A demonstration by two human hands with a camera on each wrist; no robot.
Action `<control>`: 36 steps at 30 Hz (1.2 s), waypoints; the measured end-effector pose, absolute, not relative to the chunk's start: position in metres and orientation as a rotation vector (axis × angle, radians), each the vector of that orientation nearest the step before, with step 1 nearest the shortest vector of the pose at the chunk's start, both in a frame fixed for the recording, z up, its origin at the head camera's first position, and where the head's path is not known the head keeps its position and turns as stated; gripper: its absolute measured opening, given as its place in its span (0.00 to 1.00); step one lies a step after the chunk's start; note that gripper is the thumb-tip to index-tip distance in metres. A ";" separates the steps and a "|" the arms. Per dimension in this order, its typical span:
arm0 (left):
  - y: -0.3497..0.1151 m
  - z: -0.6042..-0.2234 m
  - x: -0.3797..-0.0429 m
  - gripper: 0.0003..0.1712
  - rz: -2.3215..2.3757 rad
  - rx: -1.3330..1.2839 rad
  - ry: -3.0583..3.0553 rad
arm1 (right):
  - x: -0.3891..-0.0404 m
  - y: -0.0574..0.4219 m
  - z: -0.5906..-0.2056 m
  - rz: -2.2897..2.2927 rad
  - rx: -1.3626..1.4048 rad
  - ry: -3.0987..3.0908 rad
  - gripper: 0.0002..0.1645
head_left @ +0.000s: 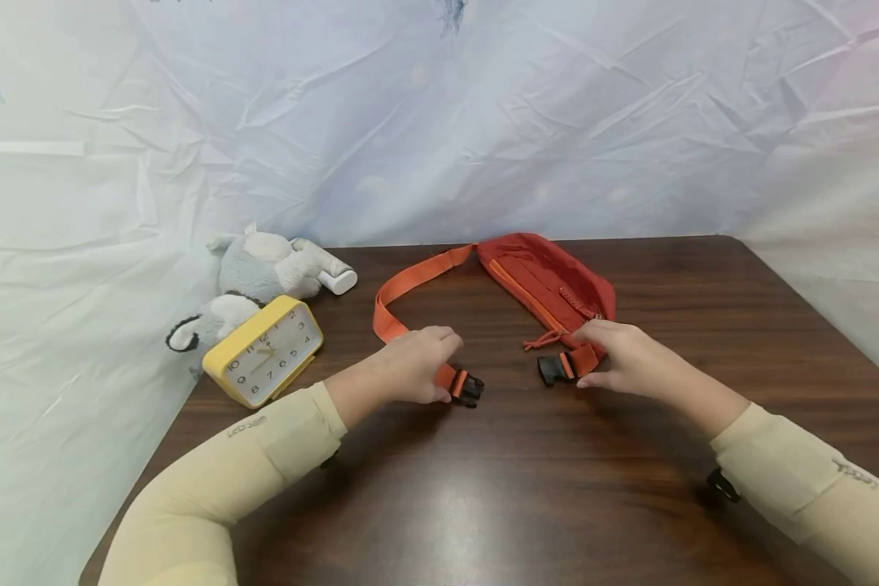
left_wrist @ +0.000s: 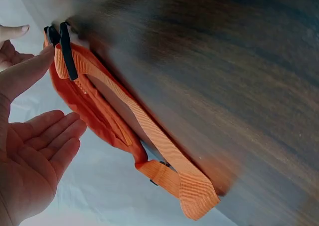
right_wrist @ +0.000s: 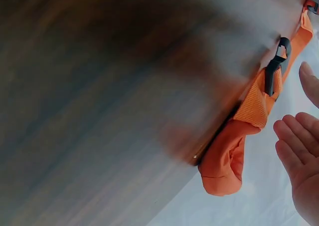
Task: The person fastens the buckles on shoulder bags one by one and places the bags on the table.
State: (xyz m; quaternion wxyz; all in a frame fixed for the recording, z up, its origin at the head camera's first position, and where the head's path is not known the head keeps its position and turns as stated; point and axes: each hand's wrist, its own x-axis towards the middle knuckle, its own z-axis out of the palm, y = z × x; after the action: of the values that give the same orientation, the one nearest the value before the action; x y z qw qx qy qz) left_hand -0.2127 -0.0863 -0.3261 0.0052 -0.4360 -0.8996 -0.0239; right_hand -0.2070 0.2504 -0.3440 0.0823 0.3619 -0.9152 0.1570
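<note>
Above the mid-tbl area, the left hand [head_left: 419, 368] is open, fingers relaxed & thumb out, w/ the pronged buckle half [head_left: 469, 389] right by the thumb; can't tell if they touch. Opp. it, the right hand [head_left: 626, 360] is open too, fingers straight, near the socket buckle half [head_left: 554, 369]; R wrist view has thumb & buckle apart. The 2 halves are unjoined, gap btwn them.

Pale-yellow sleeves [head_left: 278, 439] on both arms. Just beyond the hands, the red waist bag [head_left: 549, 281] lies toward the tbl's far edge, near end by the right hand, w/ a red cord pull [head_left: 542, 340]. Orange strap [head_left: 410, 281] curves from the bag's far end round to the left hand.

Further L: yellow alarm clock [head_left: 274, 350], just in front of a grey/white plush toy [head_left: 264, 260]; white obj. [head_left: 339, 281] beside the toy. Dark wood-grain table [head_left: 447, 505] below, pale creased cloth [head_left: 410, 146] in bkgd.
</note>
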 end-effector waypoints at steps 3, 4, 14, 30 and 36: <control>-0.084 -0.327 -0.213 0.39 -0.046 -1.370 -2.837 | -0.207 0.250 -0.345 0.469 1.090 -2.738 0.34; -0.084 -0.328 -0.213 0.39 -0.039 -1.372 -2.841 | -0.207 0.250 -0.346 0.473 1.092 -2.738 0.34; -0.079 -0.332 -0.214 0.40 0.008 -1.365 -2.889 | -0.210 0.246 -0.349 0.470 1.108 -2.761 0.34; -0.076 -0.337 -0.217 0.40 0.044 -1.380 -2.925 | -0.216 0.241 -0.347 0.427 1.183 -2.795 0.31; -0.074 -0.339 -0.220 0.39 0.046 -1.373 -2.965 | -0.218 0.239 -0.350 0.413 1.217 -2.798 0.30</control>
State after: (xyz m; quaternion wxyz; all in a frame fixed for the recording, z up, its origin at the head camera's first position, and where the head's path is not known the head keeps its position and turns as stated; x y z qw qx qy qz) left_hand -0.2195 -0.0739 -0.3391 -0.0629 -0.4194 -0.9055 0.0140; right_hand -0.2178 0.2388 -0.3498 0.0315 0.3951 -0.9083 0.1340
